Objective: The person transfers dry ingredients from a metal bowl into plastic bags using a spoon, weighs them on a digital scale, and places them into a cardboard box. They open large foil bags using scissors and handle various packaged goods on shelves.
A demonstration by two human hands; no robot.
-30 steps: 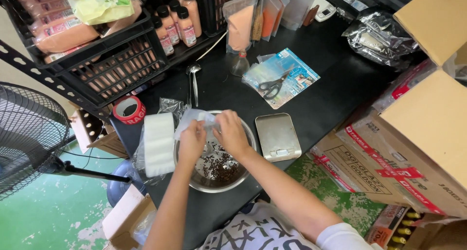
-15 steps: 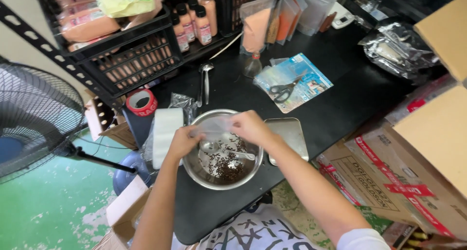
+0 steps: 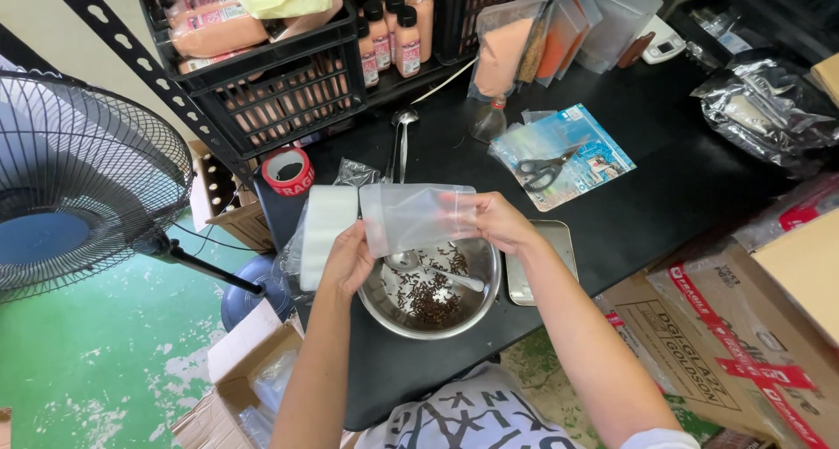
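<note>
Clear plastic pouch point(image 3: 418, 217) sits at frame centre, stretched flat between both grips, left hand point(image 3: 348, 259) pinching its lower left corner, right hand point(image 3: 498, 222) clasping its right edge, above the steel bowl point(image 3: 479, 302) of dark spice on the black table point(image 3: 664, 169).

An empty clear plastic pouch point(image 3: 418, 217) is held flat above a steel bowl point(image 3: 476, 305) of dark cloves.

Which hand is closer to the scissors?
Right. The right hand holds the clear bag just below the scissors. The left hand holds the bag's other end, farther away.
</note>
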